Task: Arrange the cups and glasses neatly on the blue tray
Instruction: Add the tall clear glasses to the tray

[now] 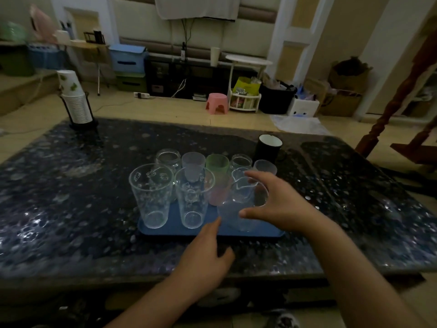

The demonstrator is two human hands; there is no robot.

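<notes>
In the head view, the blue tray is sitting at centre frame, crowded with glasses. The right hand is spreading wide around a clear glass at the tray's right front; actual contact is unclear. The left hand is reaching relaxed toward the tray's near edge. A careless nudge is likely to topple the pink cup just beside.

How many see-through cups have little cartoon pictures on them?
2. One printed cup stands at the tray's front left corner; the other printed cup is right beside it. The blurry glass near the hands may hide more.
</notes>
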